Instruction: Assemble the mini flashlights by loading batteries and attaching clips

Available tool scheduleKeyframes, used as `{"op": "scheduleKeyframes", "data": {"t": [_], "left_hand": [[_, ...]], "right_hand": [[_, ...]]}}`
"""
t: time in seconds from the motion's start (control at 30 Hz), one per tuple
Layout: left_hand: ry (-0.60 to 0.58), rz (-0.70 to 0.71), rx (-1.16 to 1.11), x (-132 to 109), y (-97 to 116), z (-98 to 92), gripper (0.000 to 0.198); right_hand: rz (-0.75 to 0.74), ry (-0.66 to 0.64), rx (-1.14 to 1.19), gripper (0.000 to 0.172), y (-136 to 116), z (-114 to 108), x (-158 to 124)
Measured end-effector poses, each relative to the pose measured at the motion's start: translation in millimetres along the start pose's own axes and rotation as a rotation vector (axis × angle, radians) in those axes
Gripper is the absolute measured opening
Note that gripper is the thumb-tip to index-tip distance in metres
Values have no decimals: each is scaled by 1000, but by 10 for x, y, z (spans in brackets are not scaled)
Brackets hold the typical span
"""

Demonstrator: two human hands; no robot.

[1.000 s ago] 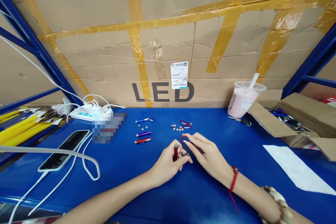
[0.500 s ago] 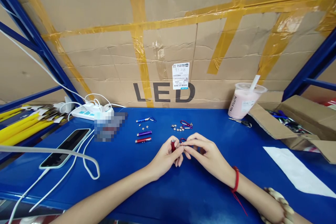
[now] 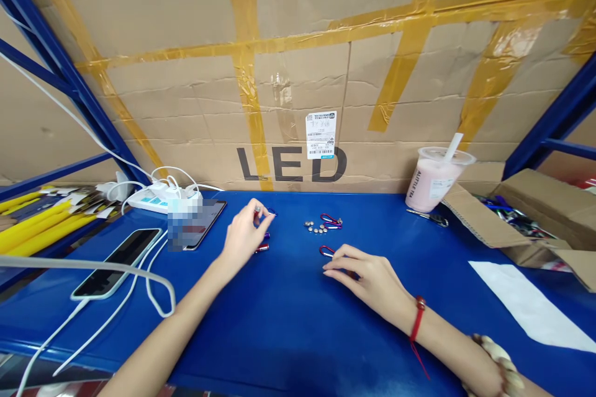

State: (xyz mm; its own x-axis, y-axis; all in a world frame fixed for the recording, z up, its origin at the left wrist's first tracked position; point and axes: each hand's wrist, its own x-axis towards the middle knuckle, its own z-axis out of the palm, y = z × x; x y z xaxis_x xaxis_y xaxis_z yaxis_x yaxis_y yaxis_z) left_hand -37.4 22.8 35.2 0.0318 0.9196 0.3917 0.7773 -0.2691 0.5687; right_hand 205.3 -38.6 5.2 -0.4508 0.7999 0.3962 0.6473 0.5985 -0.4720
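Thumb and fingers of the left hand pinch a small red tube, mostly hidden, over the far side of the blue table, left of centre. Partly covered by that hand lie a purple tube and a second red tube. The right hand is curled, fingertips close together; whether its grip holds the red clip beside them, I cannot tell. Silvery discs lie farther off
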Motion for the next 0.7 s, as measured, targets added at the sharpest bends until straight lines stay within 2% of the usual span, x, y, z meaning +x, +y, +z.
{"op": "scheduleKeyframes", "data": {"t": [0.1,0.23,0.47,0.7], "left_hand": [[-49,-112,293,127,-220,-131,14],[-117,-144,440,167,-384,-106,14],[-239,-117,440,180,-488,13,13],[-227,-67,354,184,-535,33,17]], "right_hand": [[11,-68,-48,21,-8,3,-10],[31,-116,-87,22,-29,8,-6],[76,-140,-94,20,-29,4,-3],[85,-140,-98,21,-15,6,-15]]}}
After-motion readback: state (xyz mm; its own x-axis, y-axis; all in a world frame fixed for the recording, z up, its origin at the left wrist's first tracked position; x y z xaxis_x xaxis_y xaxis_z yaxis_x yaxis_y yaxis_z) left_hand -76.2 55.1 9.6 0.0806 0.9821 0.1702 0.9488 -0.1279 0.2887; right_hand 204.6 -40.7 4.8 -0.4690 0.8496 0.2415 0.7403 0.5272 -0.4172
